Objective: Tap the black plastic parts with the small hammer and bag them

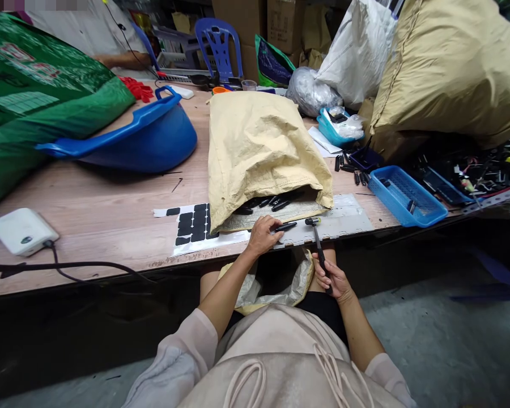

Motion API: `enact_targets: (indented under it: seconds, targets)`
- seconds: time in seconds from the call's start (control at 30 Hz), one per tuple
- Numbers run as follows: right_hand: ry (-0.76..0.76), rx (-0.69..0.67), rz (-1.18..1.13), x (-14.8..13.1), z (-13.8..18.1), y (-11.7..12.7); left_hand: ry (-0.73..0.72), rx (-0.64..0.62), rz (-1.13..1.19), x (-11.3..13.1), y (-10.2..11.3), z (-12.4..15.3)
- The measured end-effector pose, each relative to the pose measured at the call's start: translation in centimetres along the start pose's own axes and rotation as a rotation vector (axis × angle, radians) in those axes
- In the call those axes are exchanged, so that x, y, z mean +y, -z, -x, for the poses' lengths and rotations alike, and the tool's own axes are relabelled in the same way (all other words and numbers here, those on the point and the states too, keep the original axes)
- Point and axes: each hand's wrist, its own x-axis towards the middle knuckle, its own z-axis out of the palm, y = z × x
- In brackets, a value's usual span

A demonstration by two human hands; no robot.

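Observation:
My left hand (263, 235) rests at the table's front edge with its fingers closed on a small black cylindrical part (285, 226). My right hand (334, 280) is below the table edge, gripping the black handle of a small hammer (318, 243) whose head lies on the white pad (344, 222). Just behind my hands a tan woven sack (259, 147) lies on its side, its mouth spilling several black parts (270, 203). A sheet of black adhesive pads (193, 224) lies to the left of my left hand. An open sack (276, 283) sits on my lap.
A blue tub (148, 133) lies tilted at the left, beside a green sack (29, 96). A white box with a black cable (23, 231) sits at the near left. A blue tray (406, 195) and heaped parts are at the right. Another person's arm (121, 59) rests at the far left.

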Motion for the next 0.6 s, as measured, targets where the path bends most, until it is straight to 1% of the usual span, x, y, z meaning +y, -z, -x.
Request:
enact_targets:
  seconds: [0.1,0.2,0.27,0.33,0.5,0.6]
  targets:
    - [0.009,0.032,0.018,0.4,0.1,-0.5,-0.002,-0.006,-0.01,0.0,0.1,0.0]
    - [0.084,0.141,0.116,1.1,0.1,-1.4,-0.007,-0.021,-0.03,-0.1,0.2,-0.1]
    - [0.173,0.24,0.237,1.5,0.1,-2.2,-0.009,-0.032,-0.044,-0.1,0.2,-0.1]
    - [0.246,0.307,0.383,1.5,0.1,-3.1,-0.008,-0.042,-0.056,-0.1,0.2,-0.2]
    - [0.415,0.364,0.835,-0.1,0.1,-5.3,-0.015,-0.046,-0.07,-0.1,0.1,-0.1]
    - [0.474,0.375,0.949,-0.6,0.4,-6.2,-0.014,-0.036,-0.066,0.0,0.1,-0.1]
